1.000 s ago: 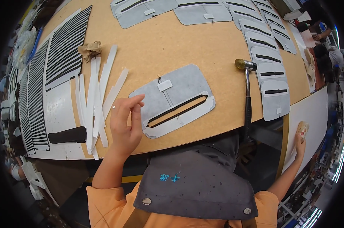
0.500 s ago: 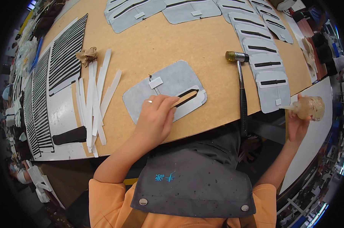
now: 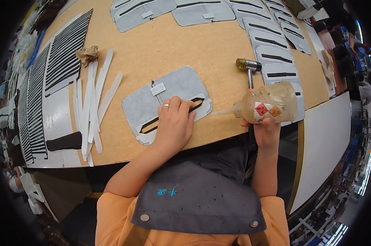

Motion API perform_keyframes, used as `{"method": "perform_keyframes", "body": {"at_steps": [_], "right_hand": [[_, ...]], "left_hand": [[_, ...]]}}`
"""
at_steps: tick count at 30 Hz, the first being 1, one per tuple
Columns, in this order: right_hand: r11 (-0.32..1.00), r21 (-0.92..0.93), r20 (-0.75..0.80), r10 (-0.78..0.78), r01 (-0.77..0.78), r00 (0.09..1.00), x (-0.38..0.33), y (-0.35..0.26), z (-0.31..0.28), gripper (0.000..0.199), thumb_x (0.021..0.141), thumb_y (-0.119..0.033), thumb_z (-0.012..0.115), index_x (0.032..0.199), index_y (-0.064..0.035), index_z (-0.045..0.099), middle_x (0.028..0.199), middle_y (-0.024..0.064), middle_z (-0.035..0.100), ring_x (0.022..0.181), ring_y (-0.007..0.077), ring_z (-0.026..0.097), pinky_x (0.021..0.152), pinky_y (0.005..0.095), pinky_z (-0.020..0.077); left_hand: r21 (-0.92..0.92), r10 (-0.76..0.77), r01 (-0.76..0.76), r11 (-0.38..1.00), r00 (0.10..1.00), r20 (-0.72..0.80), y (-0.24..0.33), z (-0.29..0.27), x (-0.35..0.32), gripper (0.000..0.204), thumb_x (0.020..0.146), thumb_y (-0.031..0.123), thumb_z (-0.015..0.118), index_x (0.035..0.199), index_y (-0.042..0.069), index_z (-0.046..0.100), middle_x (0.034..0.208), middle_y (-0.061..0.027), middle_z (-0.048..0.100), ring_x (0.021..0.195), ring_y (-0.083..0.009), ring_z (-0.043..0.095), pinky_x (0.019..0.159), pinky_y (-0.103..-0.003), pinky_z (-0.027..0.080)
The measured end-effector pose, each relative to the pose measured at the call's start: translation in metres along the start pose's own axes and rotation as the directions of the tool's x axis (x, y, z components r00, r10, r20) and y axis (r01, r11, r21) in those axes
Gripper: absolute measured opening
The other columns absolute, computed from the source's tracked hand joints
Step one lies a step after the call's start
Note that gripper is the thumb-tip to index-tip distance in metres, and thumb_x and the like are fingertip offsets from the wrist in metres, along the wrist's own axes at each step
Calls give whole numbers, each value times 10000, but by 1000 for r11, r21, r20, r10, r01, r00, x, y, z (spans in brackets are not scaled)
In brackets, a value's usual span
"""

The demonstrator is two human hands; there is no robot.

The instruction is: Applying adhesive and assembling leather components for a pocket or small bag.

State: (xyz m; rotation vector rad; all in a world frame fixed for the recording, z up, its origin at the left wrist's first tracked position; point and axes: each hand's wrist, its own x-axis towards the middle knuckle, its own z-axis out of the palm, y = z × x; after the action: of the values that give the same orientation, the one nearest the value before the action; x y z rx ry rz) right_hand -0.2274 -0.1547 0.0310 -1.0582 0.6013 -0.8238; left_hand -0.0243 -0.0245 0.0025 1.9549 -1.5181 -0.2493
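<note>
My left hand (image 3: 174, 125) lies on a grey rounded panel (image 3: 177, 80), fingers a little apart over a long black-edged slot (image 3: 149, 125). The slot sits in a white strip along the panel's near side, and tan shows through it. A small white tag (image 3: 158, 89) with black thread lies on the panel's far half. In my right hand (image 3: 267, 133) is a cloudy squeeze bottle (image 3: 286, 100), tipped on its side. Its thin pale nozzle points left, close to the panel's right edge; whether it touches is hard to tell.
A hammer (image 3: 250, 67) lies behind the bottle, its handle partly hidden. Similar grey panels (image 3: 271, 59) overlap along the right and far side. To the left are white strips (image 3: 96, 100), crumpled brown paper (image 3: 87, 54), black strips (image 3: 64, 141) and black-striped sheets (image 3: 68, 51).
The right hand has brought the bottle leftward from beyond the table's right edge to beside the panel. My left hand has shifted along the slot, uncovering its left end.
</note>
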Motion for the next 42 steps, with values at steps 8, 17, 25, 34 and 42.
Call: {"method": "perform_keyframes", "body": {"at_steps": [8, 17, 25, 34, 42], "right_hand": [[959, -243, -138, -184, 146, 973, 1, 24, 2, 781, 771, -448, 769, 1324, -28, 412, 1184, 122, 598, 960, 233, 654, 663, 369, 602], [896, -406, -152, -258, 178, 954, 4, 32, -1, 652, 836, -430, 713, 1275, -27, 449, 1096, 90, 615, 923, 213, 653, 648, 368, 595], [878, -435, -124, -280, 201, 952, 4, 32, 2, 632, 852, -416, 700, 1282, -29, 447, 1121, 93, 610, 958, 215, 646, 696, 383, 600], [885, -393, -29, -283, 249, 959, -5, 25, 10, 654, 851, -266, 739, 1346, -7, 398, 1264, 90, 527, 1145, 193, 532, 978, 338, 441], [862, -397, 26, -333, 316, 943, -4, 27, 11, 706, 843, -257, 741, 1378, -4, 356, 1317, 131, 507, 1206, 237, 507, 1011, 365, 432]], "left_hand": [[-92, -32, 29, 995, 999, -34, -1, 3, 4, 126, 803, 69, 638, 906, 60, 566, 884, -83, 512, 836, -263, 490, 734, -380, 348], [-127, -49, 44, 991, 998, -42, -1, 3, 3, 100, 817, 87, 631, 886, 62, 563, 862, -74, 516, 828, -259, 490, 735, -375, 344], [-150, -52, 46, 988, 998, -41, -1, 2, 3, 84, 822, 92, 624, 869, 61, 562, 860, -74, 513, 826, -264, 487, 723, -379, 339], [-164, -53, 46, 985, 998, -38, -2, 2, 3, 82, 828, 93, 620, 868, 61, 556, 860, -77, 513, 821, -265, 489, 721, -383, 338], [-169, -47, 38, 985, 998, -45, -2, 2, 3, 77, 830, 89, 619, 868, 62, 557, 860, -77, 515, 814, -264, 491, 714, -382, 335]]}}
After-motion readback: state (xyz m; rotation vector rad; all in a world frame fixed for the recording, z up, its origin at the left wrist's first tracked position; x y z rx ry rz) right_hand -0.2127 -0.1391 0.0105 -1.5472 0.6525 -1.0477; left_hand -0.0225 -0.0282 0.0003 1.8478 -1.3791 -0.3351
